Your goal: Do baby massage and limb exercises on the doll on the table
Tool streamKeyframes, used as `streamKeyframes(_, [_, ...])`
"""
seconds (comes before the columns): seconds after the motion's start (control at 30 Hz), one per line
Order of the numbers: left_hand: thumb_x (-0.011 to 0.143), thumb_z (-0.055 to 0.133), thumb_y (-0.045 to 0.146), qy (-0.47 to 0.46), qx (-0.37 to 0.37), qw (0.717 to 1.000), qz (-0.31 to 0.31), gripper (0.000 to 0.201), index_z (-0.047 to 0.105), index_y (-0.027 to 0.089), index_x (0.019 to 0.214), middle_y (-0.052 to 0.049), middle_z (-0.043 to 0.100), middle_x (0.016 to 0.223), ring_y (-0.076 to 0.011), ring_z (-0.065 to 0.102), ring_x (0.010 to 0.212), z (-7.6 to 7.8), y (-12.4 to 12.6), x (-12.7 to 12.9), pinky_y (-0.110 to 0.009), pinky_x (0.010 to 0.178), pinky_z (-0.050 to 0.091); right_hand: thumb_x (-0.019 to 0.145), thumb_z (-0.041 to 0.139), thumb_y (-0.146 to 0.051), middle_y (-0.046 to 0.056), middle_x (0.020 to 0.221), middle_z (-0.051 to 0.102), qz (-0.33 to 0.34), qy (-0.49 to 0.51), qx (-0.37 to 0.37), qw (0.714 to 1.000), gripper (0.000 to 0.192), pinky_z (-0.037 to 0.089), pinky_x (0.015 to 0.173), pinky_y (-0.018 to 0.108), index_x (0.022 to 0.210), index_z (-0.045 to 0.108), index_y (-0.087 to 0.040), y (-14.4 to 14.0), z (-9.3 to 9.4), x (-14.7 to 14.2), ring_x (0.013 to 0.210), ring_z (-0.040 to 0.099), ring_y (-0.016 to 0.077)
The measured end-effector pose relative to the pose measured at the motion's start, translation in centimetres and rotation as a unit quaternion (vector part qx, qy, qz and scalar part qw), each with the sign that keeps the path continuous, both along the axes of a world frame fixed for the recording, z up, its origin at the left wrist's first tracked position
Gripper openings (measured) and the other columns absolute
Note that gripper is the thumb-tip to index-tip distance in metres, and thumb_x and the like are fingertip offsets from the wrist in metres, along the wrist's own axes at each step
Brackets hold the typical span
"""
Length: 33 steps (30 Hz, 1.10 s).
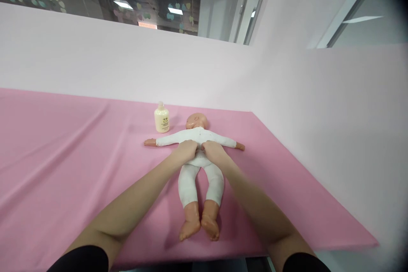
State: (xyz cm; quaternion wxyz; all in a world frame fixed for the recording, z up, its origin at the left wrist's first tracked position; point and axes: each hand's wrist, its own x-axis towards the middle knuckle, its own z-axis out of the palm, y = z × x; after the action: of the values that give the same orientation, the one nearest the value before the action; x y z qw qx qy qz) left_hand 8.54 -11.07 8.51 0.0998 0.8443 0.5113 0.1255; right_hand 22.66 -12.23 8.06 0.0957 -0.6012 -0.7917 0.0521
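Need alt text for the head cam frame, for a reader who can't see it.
Both of a person's bare hands, left hand and right hand, rest side by side on the chest of a baby doll in a white bodysuit, lying face up with arms spread on a pink cloth. A cream bottle stands upright beside the doll's head, before pale pink walls.

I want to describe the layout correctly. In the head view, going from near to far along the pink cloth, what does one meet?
Doll's feet → doll's legs → left hand and right hand, side by side on the doll's chest → doll's head → bottle, left of the head → pink wall.
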Motion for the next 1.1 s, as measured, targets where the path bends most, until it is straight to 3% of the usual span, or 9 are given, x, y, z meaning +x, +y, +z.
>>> streamKeyframes(0.13, [0.079,0.049,0.012,0.072,0.007,0.997,-0.008,0.019,0.068,0.013,0.078,-0.012,0.064,0.093,-0.0232,0.06,0.085,0.6,-0.1,-0.1,-0.032,0.075,0.045,0.087,0.04,-0.015,0.015,0.105,0.062,0.006,-0.041,0.005,0.999,0.032,0.045,0.084,0.037,0.097,0.07,-0.016,-0.4,0.4,0.2,0.097,0.059,0.0278])
streamKeyframes(0.23, [0.08,0.047,0.013,0.096,0.004,0.995,-0.022,0.022,0.069,0.013,0.079,-0.01,0.066,0.087,-0.0217,0.061,0.082,0.7,0.2,0.0,-0.031,0.076,0.045,0.085,0.042,-0.01,0.014,0.103,0.061,0.015,-0.044,0.009,0.999,0.028,0.044,0.081,0.033,0.091,0.069,-0.014,-0.3,0.4,0.2,0.097,0.057,0.0257])
streamKeyframes(0.43, [0.08,0.048,0.014,0.09,0.016,0.996,-0.016,0.019,0.067,0.01,0.084,-0.012,0.067,0.088,-0.0237,0.062,0.085,0.2,0.5,0.0,-0.031,0.077,0.044,0.087,0.04,-0.009,0.014,0.101,0.064,-0.005,-0.034,0.006,0.999,0.026,0.042,0.08,0.031,0.102,0.062,-0.011,0.3,0.1,0.2,0.095,0.059,0.0237])
streamKeyframes(0.6, [0.084,0.044,0.018,0.062,0.039,0.997,0.0,0.023,0.06,0.014,0.101,-0.012,0.066,0.092,-0.025,0.062,0.087,-0.9,1.4,0.0,-0.033,0.075,0.044,0.089,0.042,-0.012,0.012,0.101,0.066,-0.014,-0.009,0.022,1.0,0.029,0.041,0.08,0.03,0.115,0.055,-0.013,0.7,-0.2,0.5,0.095,0.061,0.0228])
streamKeyframes(0.93, [0.088,0.041,0.026,0.055,0.074,0.996,-0.005,0.026,0.066,0.018,0.084,-0.008,0.067,0.091,-0.0241,0.06,0.088,-1.4,2.3,-0.3,-0.035,0.075,0.041,0.093,0.043,-0.026,0.01,0.105,0.06,-0.008,-0.01,0.105,0.994,0.024,0.042,0.083,0.03,0.098,0.064,-0.016,1.8,-1.9,0.7,0.097,0.054,0.0214])
streamKeyframes(1.1, [0.088,0.046,0.03,0.048,0.14,0.989,-0.014,0.026,0.067,0.018,0.077,-0.009,0.062,0.1,-0.0263,0.054,0.097,-1.9,2.7,-0.3,-0.038,0.081,0.04,0.091,0.046,-0.021,0.007,0.102,0.06,0.041,0.037,0.154,0.986,0.018,0.04,0.088,0.03,0.09,0.063,-0.017,2.9,-2.9,1.2,0.097,0.052,0.0185])
